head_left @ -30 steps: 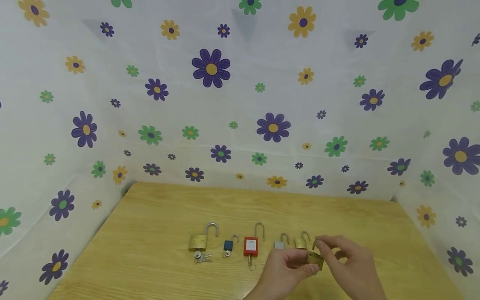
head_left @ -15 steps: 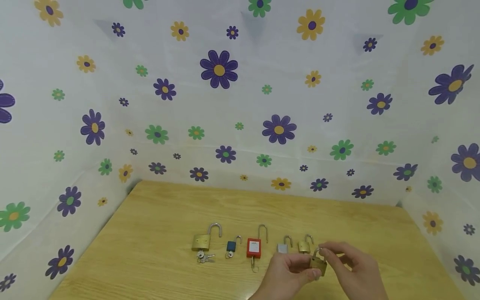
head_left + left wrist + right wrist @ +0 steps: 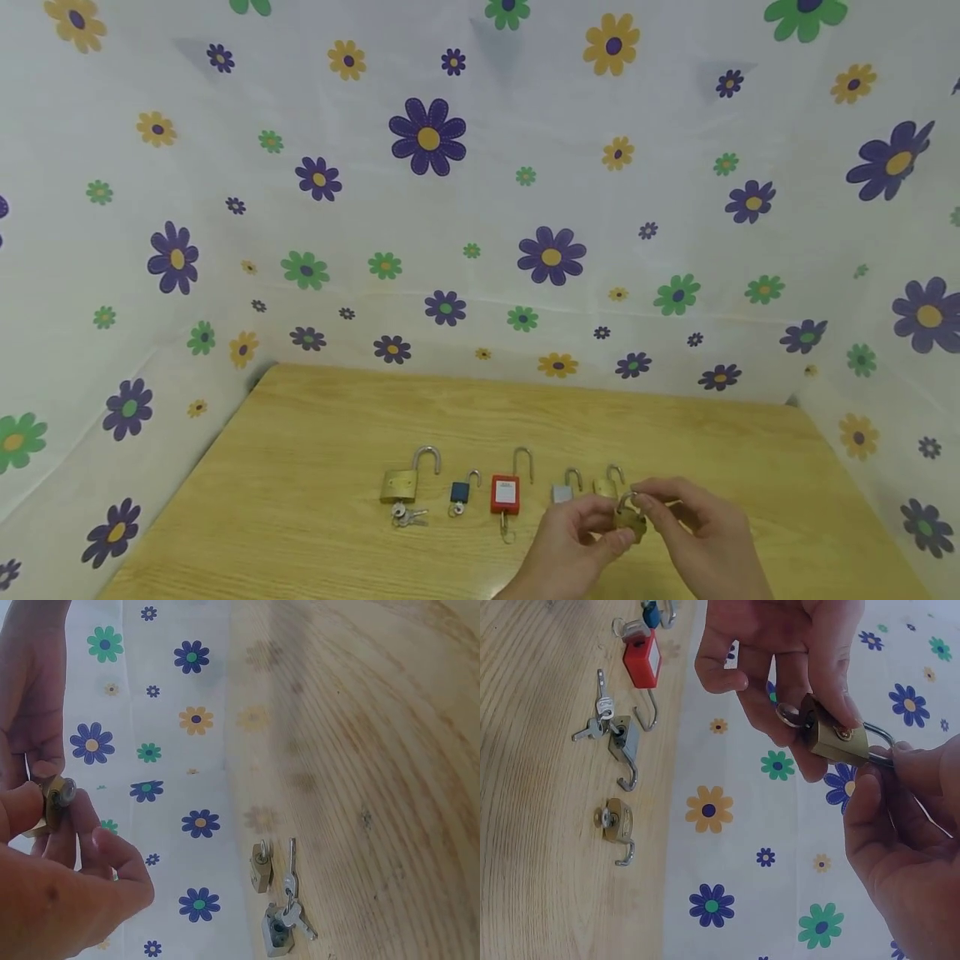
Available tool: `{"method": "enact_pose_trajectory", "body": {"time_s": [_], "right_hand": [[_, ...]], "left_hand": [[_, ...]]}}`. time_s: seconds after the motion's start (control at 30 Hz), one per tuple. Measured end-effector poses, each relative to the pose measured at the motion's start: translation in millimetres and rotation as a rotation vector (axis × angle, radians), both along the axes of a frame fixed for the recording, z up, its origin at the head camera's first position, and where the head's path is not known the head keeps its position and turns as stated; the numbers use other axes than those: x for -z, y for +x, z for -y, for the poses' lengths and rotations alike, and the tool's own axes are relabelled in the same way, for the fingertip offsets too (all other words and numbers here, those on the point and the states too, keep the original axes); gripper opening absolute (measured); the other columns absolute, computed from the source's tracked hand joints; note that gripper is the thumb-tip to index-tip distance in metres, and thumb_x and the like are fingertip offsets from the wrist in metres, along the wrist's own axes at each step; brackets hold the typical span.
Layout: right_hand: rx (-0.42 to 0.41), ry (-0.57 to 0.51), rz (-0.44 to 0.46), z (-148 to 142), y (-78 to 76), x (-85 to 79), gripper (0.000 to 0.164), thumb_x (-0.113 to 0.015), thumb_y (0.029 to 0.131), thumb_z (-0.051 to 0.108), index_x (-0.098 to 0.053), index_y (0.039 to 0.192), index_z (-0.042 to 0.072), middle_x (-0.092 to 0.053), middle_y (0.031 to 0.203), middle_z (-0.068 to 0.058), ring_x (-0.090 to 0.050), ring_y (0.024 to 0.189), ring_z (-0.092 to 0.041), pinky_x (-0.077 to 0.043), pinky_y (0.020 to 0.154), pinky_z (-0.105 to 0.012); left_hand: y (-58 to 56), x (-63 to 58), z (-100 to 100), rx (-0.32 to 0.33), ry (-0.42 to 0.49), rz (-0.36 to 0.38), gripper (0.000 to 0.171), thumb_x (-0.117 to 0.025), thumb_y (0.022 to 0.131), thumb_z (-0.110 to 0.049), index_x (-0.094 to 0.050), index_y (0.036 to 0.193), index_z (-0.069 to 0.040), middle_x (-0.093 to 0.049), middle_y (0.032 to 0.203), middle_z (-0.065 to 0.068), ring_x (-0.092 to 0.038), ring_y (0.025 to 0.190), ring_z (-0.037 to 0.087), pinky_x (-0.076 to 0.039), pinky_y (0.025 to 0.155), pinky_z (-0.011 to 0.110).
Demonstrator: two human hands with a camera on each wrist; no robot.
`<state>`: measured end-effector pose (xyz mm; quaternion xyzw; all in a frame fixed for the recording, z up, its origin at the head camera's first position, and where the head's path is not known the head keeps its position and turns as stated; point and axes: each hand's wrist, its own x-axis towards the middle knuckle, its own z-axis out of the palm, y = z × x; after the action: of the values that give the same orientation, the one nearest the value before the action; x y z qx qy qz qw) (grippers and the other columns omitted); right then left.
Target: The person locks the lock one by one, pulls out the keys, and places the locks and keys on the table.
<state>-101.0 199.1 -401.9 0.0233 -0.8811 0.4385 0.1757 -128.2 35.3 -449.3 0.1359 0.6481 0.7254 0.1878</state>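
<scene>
A small brass padlock (image 3: 832, 739) is held between the two hands, above the table's near right part. My left hand (image 3: 566, 542) pinches its body between thumb and fingers. My right hand (image 3: 705, 537) pinches the steel shackle (image 3: 883, 733) with thumb and index finger. In the right wrist view a key (image 3: 787, 714) sits in the bottom of the lock. The fingers partly cover the shackle, so I cannot tell whether both its legs are in the body. The left wrist view shows the lock's underside with the key's round head (image 3: 67, 792).
Several padlocks with raised shackles lie in a row on the wooden table (image 3: 337, 417): a large brass one (image 3: 399, 485), a blue one (image 3: 459, 492), a red one (image 3: 505, 494), a grey one (image 3: 562, 493) and a small brass one (image 3: 603, 487). A flowered cloth (image 3: 480, 200) surrounds the table.
The padlock has turned and tilted between the hands, and its shackle shows more clearly than a second ago. Both hands keep their hold. The head view has shifted slightly.
</scene>
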Motion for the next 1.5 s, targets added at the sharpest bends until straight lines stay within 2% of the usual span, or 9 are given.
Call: {"method": "enact_pose_trajectory", "body": {"time_s": [0.2,0.37,0.47,0.7,0.87,1.03,1.23,1.37,1.5], "right_hand": [[-0.005,-0.007,-0.017,0,0.8,0.3,0.016,-0.071,0.094,0.000,-0.076,0.099,0.015,-0.077,0.091,0.006,-0.068,0.085,0.003,-0.059,0.075,-0.021],[-0.021,0.009,-0.086,0,0.8,1.8,0.019,-0.072,0.091,-0.005,-0.076,0.098,0.012,-0.077,0.090,0.003,-0.069,0.084,0.002,-0.060,0.074,-0.021],[-0.030,0.029,-0.115,0,0.3,2.5,0.022,-0.074,0.088,-0.007,-0.076,0.096,0.014,-0.077,0.088,0.004,-0.069,0.083,0.003,-0.060,0.072,-0.021],[-0.099,0.073,-0.201,-2,-1.6,2.8,0.030,-0.075,0.083,-0.014,-0.075,0.093,0.014,-0.073,0.085,0.009,-0.069,0.081,0.003,-0.058,0.071,-0.017],[-0.094,0.093,-0.205,-1,-1.6,2.9,0.033,-0.076,0.081,-0.015,-0.075,0.091,0.017,-0.073,0.084,0.010,-0.068,0.079,0.003,-0.059,0.069,-0.017],[-0.094,0.110,-0.231,-1,-1.5,2.3,0.033,-0.077,0.079,-0.016,-0.075,0.091,0.016,-0.072,0.082,0.010,-0.069,0.076,0.001,-0.057,0.067,-0.014],[-0.134,0.115,-0.289,-2,-4.1,3.2,0.035,-0.077,0.077,-0.019,-0.075,0.090,0.013,-0.073,0.080,0.006,-0.068,0.075,0.001,-0.055,0.068,-0.010],[-0.135,0.108,-0.243,-1,-6.9,5.3,0.032,-0.078,0.079,-0.016,-0.075,0.089,0.014,-0.072,0.080,0.009,-0.068,0.074,0.001,-0.057,0.066,-0.015],[-0.101,0.064,-0.111,0,-9.5,6.8,0.025,-0.076,0.085,-0.008,-0.075,0.089,0.017,-0.073,0.081,0.010,-0.068,0.076,0.003,-0.059,0.067,-0.020]], "left_hand": [[-0.5,1.3,2,0.036,-0.015,-0.051,0.027,-0.071,0.097,-0.023,-0.074,0.121,-0.009,-0.078,0.110,0.004,-0.069,0.092,0.001,-0.055,0.079,0.018],[-4.4,3.5,3,0.067,-0.074,-0.155,0.024,-0.069,0.098,-0.029,-0.078,0.112,-0.012,-0.078,0.109,-0.002,-0.065,0.086,-0.004,-0.052,0.071,0.015],[-5.3,3.8,4,0.073,-0.104,-0.185,0.024,-0.068,0.097,-0.034,-0.079,0.108,-0.015,-0.078,0.105,-0.006,-0.062,0.083,-0.004,-0.050,0.067,0.016],[-0.8,-0.4,5,0.049,-0.126,-0.164,0.022,-0.069,0.095,-0.033,-0.080,0.103,-0.016,-0.077,0.096,-0.007,-0.051,0.069,0.000,-0.042,0.062,0.015],[1.9,-2.5,4,0.018,-0.130,-0.165,0.020,-0.071,0.094,-0.031,-0.080,0.100,-0.015,-0.077,0.091,-0.007,-0.049,0.066,-0.001,-0.042,0.061,0.015],[3.4,-3.1,2,-0.007,-0.135,-0.171,0.019,-0.072,0.094,-0.030,-0.080,0.101,-0.014,-0.078,0.094,-0.008,-0.055,0.071,-0.004,-0.046,0.064,0.016],[4.1,-4.9,2,-0.022,-0.117,-0.177,0.020,-0.072,0.095,-0.027,-0.080,0.104,-0.011,-0.079,0.096,-0.004,-0.065,0.080,-0.004,-0.053,0.070,0.018],[4.1,-6.2,2,-0.037,-0.113,-0.120,0.015,-0.073,0.095,-0.023,-0.080,0.099,-0.011,-0.078,0.087,-0.001,-0.061,0.071,-0.002,-0.049,0.063,0.017],[3.9,-6.1,2,-0.054,-0.118,-0.084,0.013,-0.074,0.094,-0.021,-0.081,0.098,-0.011,-0.077,0.083,-0.001,-0.063,0.071,-0.001,-0.050,0.064,0.018]]}}
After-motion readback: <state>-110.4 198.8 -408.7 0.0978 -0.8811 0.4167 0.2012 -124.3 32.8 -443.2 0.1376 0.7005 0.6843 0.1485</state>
